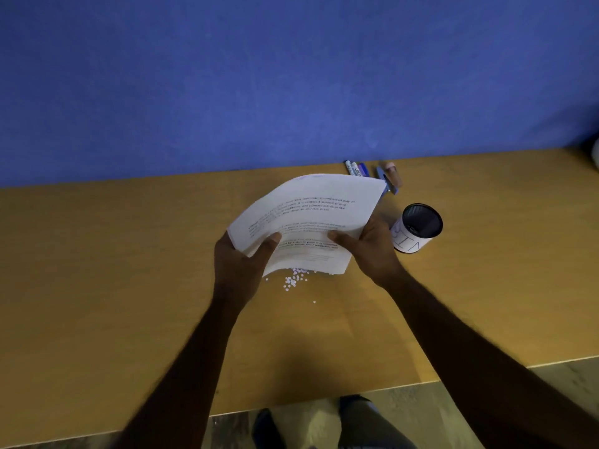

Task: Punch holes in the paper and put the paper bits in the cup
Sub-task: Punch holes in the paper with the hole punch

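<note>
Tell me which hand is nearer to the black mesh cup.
Right. The right hand, holding the paper, sits just beside the cup; the left hand grips the paper's far side.

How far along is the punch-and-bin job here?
Done: punching seems finished, since paper bits lie scattered on the table. In hand: left hand and right hand hold the paper above them. Left: getting the bits into the cup, whose contents can't be made out.

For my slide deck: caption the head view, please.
Both hands lift printed paper above punched bits beside the cup.
</note>
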`<state>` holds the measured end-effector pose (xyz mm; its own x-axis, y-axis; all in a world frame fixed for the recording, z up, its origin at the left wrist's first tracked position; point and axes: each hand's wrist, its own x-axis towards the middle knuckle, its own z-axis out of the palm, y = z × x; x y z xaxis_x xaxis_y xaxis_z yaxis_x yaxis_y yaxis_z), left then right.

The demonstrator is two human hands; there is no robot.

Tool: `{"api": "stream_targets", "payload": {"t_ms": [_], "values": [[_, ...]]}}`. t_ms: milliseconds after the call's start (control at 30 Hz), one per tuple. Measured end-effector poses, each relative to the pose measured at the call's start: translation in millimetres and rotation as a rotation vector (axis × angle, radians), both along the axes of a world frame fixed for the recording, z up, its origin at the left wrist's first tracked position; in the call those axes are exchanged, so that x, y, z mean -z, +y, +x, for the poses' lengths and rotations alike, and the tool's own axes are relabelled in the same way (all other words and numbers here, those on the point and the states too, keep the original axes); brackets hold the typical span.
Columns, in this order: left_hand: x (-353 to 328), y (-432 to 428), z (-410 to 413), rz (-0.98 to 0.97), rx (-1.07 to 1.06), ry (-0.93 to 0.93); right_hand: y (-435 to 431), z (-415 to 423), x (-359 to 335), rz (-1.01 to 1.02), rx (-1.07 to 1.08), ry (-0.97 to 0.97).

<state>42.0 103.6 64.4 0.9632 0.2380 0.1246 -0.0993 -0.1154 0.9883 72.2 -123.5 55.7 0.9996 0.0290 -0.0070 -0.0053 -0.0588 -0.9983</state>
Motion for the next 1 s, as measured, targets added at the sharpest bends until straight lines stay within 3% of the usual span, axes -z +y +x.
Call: {"api": "stream_targets", "payload": {"t_ms": [400,533,667,767,1000], "values": [[18.9,3.7,4.4,0.193,0.089,0.085,-1.5,-5.2,-2.1,-0.004,0.061,-0.010],[17.6,2.1,7.3,0.161,0.034,0.053,-2.8,-3.1,-5.7,0.009,0.051,-0.028],[26.7,-4.0,7.5,0.163,0.048,0.149,1.1,-1.8,4.4,-0.027,0.019,0.034],[25.2,-2.4,12.7,0.193,-0.031,0.089,1.6,6.8,1.6,-0.008,0.051,0.037],[33.6,0.1,17.5,0.181,0.036,0.188,2.8,13.0,8.1,-0.095,0.052,0.121]]}}
